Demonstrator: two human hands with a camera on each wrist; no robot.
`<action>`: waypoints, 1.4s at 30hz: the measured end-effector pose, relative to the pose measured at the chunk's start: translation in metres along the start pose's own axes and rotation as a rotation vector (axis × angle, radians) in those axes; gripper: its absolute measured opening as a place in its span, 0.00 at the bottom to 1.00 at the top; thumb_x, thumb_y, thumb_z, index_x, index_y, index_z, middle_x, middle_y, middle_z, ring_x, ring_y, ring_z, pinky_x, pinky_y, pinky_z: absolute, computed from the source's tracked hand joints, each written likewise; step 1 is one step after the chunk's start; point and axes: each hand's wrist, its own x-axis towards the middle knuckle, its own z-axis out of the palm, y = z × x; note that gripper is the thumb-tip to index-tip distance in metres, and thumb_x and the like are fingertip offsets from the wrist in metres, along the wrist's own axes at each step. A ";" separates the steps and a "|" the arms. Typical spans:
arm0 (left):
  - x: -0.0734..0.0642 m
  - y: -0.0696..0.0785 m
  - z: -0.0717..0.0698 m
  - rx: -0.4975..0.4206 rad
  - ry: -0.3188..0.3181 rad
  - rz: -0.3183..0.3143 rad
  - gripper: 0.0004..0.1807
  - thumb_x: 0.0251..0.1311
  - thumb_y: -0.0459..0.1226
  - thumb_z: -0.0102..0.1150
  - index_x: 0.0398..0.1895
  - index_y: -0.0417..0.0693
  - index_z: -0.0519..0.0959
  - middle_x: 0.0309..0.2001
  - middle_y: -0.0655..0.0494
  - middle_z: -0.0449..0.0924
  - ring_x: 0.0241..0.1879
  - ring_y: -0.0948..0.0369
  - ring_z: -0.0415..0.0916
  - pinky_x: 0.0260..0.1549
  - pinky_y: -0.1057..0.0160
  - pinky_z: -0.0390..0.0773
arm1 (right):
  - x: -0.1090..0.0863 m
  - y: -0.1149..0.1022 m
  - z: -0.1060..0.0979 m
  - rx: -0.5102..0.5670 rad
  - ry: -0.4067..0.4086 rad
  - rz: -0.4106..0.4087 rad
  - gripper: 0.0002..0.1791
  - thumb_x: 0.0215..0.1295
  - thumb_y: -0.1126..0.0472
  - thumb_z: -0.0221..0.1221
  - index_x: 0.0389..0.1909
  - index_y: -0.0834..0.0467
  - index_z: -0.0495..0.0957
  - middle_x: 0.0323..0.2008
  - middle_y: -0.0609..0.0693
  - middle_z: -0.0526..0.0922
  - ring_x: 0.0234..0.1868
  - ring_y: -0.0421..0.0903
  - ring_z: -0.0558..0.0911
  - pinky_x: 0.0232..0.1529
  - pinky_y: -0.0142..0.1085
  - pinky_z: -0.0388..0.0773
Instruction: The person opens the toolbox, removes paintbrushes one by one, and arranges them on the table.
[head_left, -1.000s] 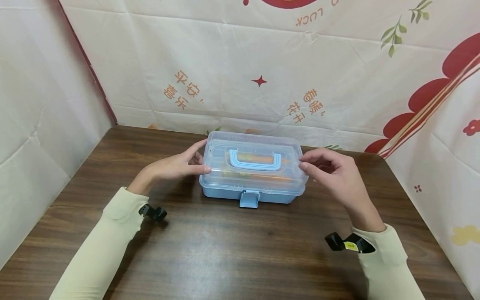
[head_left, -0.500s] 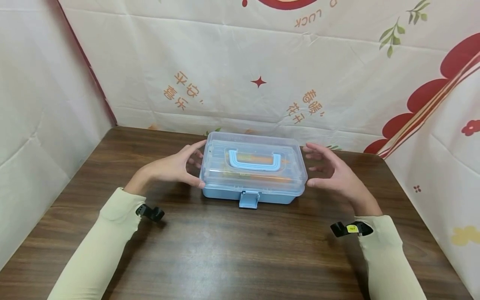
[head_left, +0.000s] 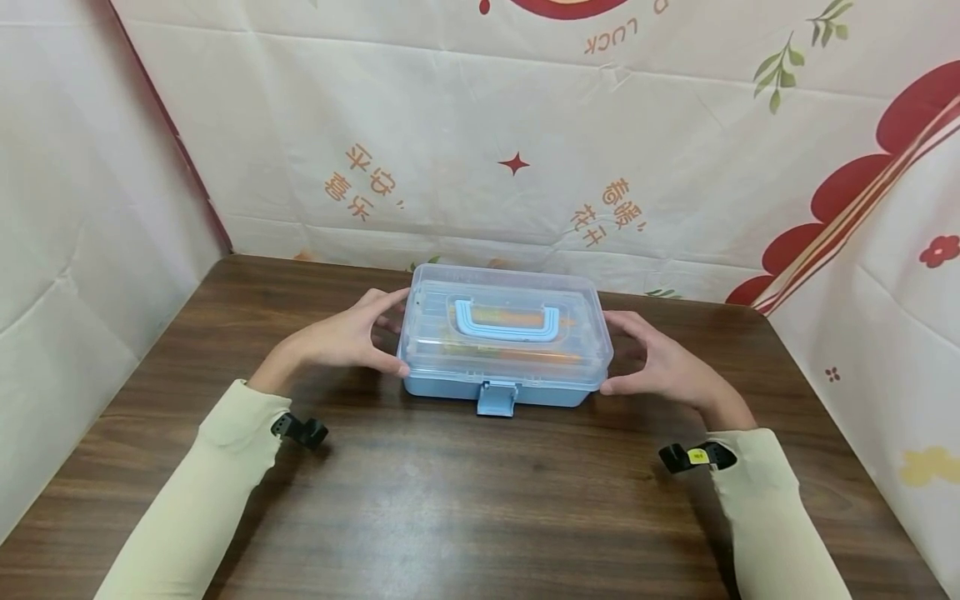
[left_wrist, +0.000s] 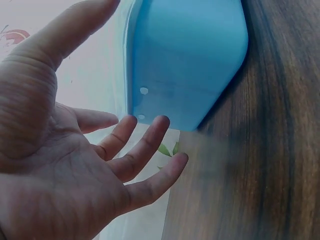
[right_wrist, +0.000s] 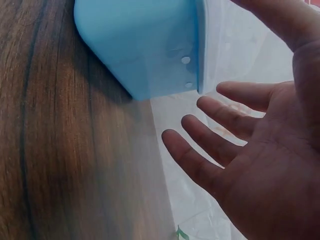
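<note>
Box (head_left: 551, 395), one, plastic, with pale blue base; upright on the dark brown wood-grain surface (head_left: 442, 500), long side facing the person, between the two hands.

Lid (head_left: 502, 279), clear, lying over the base of the box. Handle (head_left: 507, 333), light blue, folded flat on the lid. Latch (head_left: 497, 400), blue, at the middle of the box's front, flap jutting outward and not fastened over the lid.

Orange sticks (head_left: 536, 357), two seen through the lid, lying lengthwise inside the box; exact kind not legible.

Left hand (head_left: 337, 337), at the left end of the box. Grip apart: thumb by the near corner, fingers toward the far corner, loosely spread; whether the thumb tip touches cannot be told.

Right hand (head_left: 671, 367), at the right end of the box. Grip likewise apart, thumb by the near corner, fingers extended toward the far one; contact cannot be told.

Sleeves (head_left: 187, 492), pale yellow-green, running from both hands, nearer the person than the box. Black wrist devices (head_left: 300, 431), two, one at each cuff, the right bearing a yellow label.

Cloth (head_left: 450, 108), white, behind the box; printed with orange characters, a red star and green leaves.
</note>
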 end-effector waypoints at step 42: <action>0.001 0.002 0.001 0.065 -0.019 -0.001 0.69 0.55 0.43 0.86 0.91 0.42 0.46 0.69 0.40 0.60 0.72 0.39 0.71 0.69 0.39 0.74 | 0.004 0.001 0.003 0.023 -0.048 -0.041 0.55 0.62 0.64 0.80 0.87 0.50 0.62 0.77 0.52 0.64 0.71 0.57 0.72 0.67 0.38 0.77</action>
